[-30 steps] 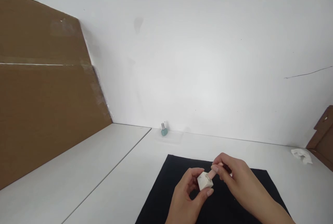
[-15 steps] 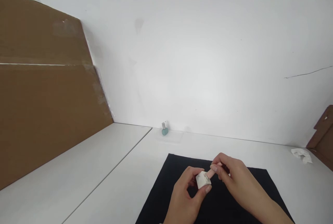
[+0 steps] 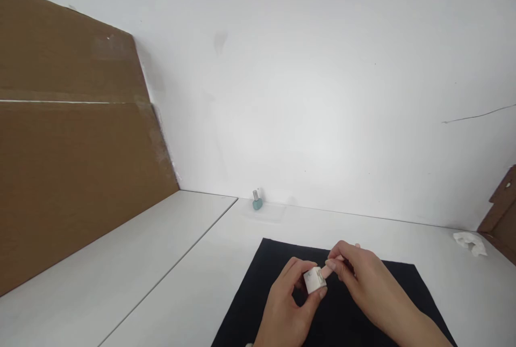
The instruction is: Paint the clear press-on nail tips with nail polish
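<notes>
My left hand [image 3: 284, 301] grips a small white block [image 3: 315, 280] between thumb and fingers, above a black mat [image 3: 245, 304]. A pale pink stick-like piece [image 3: 326, 271] meets the block's right side, near its top. Whether it sits inside the block or only touches it, I cannot tell. My right hand [image 3: 363, 277] pinches this pink piece between thumb and fingertips, hiding part of it. Both hands are close together over the mat.
At the back near the wall stands a small teal bottle with a silvery cap [image 3: 257, 202], beside a clear flat sheet [image 3: 272, 212]. Crumpled white tissue [image 3: 470, 242] lies at the right. Brown cardboard [image 3: 80, 164] rises along the left, with more cardboard [image 3: 502, 207] at the right edge.
My right hand has shifted slightly down and changed its tilt a little on the pink piece. My left hand holds the block almost as before. The view has moved slightly.
</notes>
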Available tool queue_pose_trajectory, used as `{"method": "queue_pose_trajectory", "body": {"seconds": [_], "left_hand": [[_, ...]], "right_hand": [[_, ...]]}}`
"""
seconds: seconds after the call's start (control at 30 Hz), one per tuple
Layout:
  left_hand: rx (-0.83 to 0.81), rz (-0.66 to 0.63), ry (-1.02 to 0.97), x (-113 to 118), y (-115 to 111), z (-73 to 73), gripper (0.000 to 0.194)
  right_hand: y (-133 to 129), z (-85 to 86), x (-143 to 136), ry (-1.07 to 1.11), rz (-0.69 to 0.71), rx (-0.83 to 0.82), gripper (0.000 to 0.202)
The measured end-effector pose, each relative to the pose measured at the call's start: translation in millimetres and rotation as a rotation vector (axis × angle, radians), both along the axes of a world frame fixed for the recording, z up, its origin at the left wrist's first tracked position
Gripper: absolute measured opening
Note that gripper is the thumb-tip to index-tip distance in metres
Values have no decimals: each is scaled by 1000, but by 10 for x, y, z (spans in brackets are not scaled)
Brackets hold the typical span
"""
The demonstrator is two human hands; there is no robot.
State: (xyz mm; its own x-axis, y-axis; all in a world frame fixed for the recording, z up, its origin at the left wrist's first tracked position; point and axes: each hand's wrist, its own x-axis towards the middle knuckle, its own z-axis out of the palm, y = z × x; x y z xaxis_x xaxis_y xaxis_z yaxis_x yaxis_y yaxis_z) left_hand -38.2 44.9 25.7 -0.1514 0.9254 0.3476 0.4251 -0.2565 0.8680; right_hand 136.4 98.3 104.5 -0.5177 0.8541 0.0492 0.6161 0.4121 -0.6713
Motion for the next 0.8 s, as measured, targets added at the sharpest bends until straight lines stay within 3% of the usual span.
{"method": "queue_pose_trajectory", "body": {"seconds": [0.3,0.53,0.7,0.8], "left_hand": [[-144,37,-326,19,24,98,14],[-48,68,-226,-8,-1,92,21],[76,70,-175,14,-63,46,24],[104,65,-164,29,-78,35,24]], "right_hand": [[158,164,274,294,-116,-129,42],[163,253,366,467,-79,-248,45],[65,253,311,382,3,-244,36],[-28,282,248,295,11,-156,31]]}}
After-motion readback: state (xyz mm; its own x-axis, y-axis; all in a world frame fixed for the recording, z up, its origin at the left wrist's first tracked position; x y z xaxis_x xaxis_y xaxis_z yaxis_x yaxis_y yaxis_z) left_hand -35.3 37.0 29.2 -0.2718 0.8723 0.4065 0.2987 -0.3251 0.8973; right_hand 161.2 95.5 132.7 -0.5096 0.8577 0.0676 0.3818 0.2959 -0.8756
